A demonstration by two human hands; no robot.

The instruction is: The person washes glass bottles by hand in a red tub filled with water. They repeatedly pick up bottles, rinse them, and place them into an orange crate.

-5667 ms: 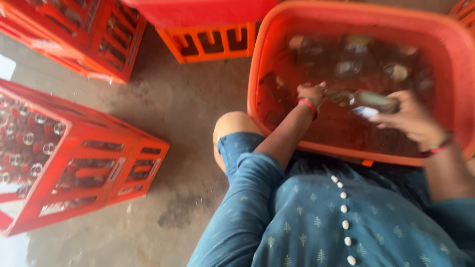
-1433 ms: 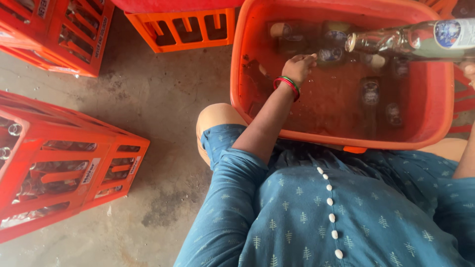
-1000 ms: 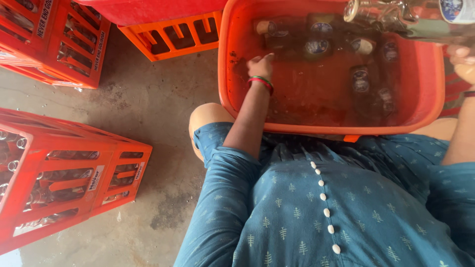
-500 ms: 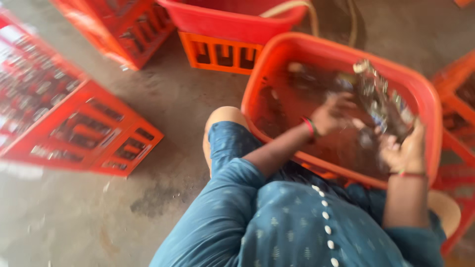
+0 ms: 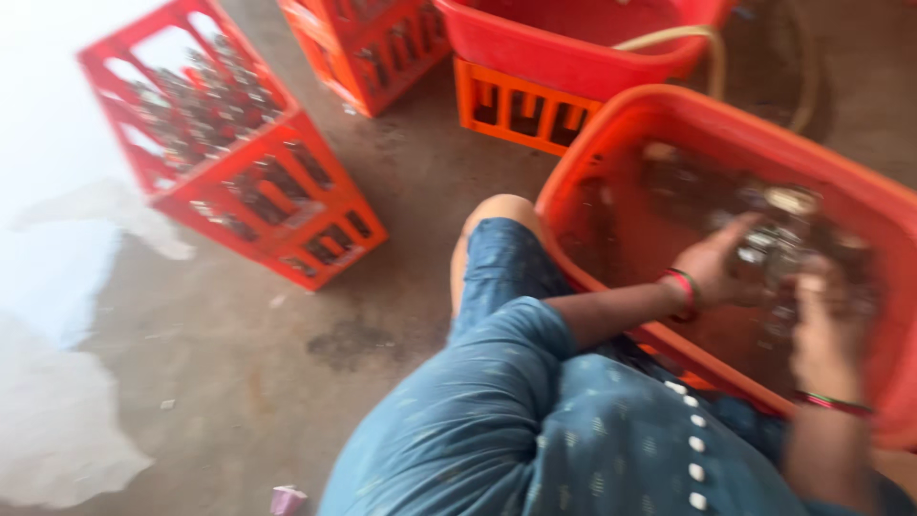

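- both hands were in the near tub (image 5: 611, 153), an orange-red plastic one holding murky water and glass bottles.
- left hand (image 5: 712, 268) reached in over the tub's near wall, fingers curled onto a bottle (image 5: 778, 239) at the water; the frame was blurred, so i couldn't tell how tight the grip was.
- right hand (image 5: 823, 330) sat just beside it on the same bottle or one next to it; fingers looked bent, but whether they clamped anything i couldn't tell.
- progress, as a judgement: mid-job. several bottles lay in the tub, so plenty was left.
- crate (image 5: 239, 153) on the floor to the left, well apart from the tub, was already stocked with bottles, necks up, so some part looked done.
- second tub (image 5: 573, 48) sat beyond on a crate, with a hose (image 5: 669, 36) lying over its rim.
- floor (image 5: 287, 382) was wet concrete; knee pressed near the tub wall.
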